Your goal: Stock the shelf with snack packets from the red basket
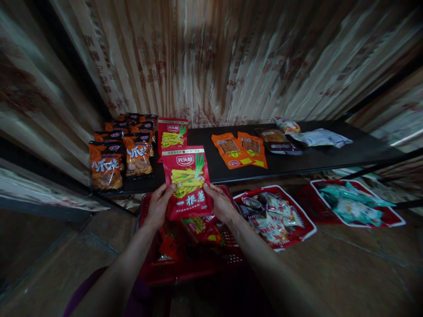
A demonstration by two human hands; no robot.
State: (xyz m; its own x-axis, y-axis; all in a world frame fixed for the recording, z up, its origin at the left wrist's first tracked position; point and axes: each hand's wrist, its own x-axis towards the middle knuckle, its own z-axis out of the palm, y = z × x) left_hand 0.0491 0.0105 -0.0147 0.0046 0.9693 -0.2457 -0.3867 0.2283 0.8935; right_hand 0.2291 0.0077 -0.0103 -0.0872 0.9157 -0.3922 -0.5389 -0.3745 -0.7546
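Between my two hands is a red snack bag (187,182) with green onions and yellow sticks printed on it, held upright at the shelf's front edge. My left hand (159,204) pinches its left side, and my right hand (220,203) grips the right side. Behind it on the black shelf (201,141) stands another red snack bag (170,133) of the same print. Below my hands, a red basket (158,275) holds more red packets (198,229) and some orange ones, partly covered by my arms.
Orange-and-black snack bags (139,156) stand in rows at the shelf's left end. Two flat orange packets (239,149), a brown packet (277,141) and a white packet (324,138) lie further right. On the floor are a basket of white packets (272,220) and one of teal packets (357,204).
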